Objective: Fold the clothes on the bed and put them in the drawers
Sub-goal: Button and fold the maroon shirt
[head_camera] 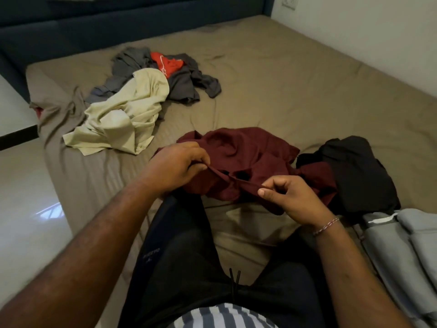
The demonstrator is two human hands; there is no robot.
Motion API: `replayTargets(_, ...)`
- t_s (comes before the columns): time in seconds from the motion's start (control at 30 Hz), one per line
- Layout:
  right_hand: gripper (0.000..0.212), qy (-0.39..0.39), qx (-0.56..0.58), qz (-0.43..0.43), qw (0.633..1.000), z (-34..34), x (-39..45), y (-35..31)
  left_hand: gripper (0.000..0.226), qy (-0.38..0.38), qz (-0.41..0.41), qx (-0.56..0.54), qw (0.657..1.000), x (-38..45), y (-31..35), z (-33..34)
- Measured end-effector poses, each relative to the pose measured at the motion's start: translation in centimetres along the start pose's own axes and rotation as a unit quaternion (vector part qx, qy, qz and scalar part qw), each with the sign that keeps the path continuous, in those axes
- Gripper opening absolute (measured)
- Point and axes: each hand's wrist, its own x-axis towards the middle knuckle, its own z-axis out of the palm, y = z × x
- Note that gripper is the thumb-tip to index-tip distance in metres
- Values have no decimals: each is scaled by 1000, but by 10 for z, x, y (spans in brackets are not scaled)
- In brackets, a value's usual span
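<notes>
A home bedroom: bed (pixel 283 91), padded headboard (pixel 94 27).

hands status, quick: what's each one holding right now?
Left hand: closed, pinching an edge of the maroon garment.
Right hand: closed, pinching the same edge of the garment further along.

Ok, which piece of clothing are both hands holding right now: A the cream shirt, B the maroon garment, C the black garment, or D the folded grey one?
B: the left hand and the right hand each pinch an edge of the maroon garment, stretched between them.
</notes>
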Motion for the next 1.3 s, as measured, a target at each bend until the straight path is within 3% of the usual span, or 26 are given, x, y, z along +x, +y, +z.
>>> replayTargets(0.17,15,34,39,-19,998,-13,-1,-43,23,-52,-19,45,997,10,4,-39)
replayTargets(0.27,14,31,95,-33,994,-16,-17,-74,24,93,47,59,993,6,23,-64)
replayTargets(0.37,17,67,217,-54,972,-20,-34,-113,24,277,111,-15,954,6,48,-91)
replayTargets(0.57,17,48,319,-87,942,-8,-57,-168,15,431,150,-72,887,2,107,-104)
replayTargets(0.7,20,74,288,-88,951,6,-60,-172,8,440,174,-87,877,-9,121,-85)
replayTargets(1.0,22,98,190,-93,973,28,-65,-158,9,410,179,-100,889,-26,127,-48)
replayTargets(1.3,20,118,182,-124,968,40,-61,-146,6,379,194,-88,901,-27,120,-40)
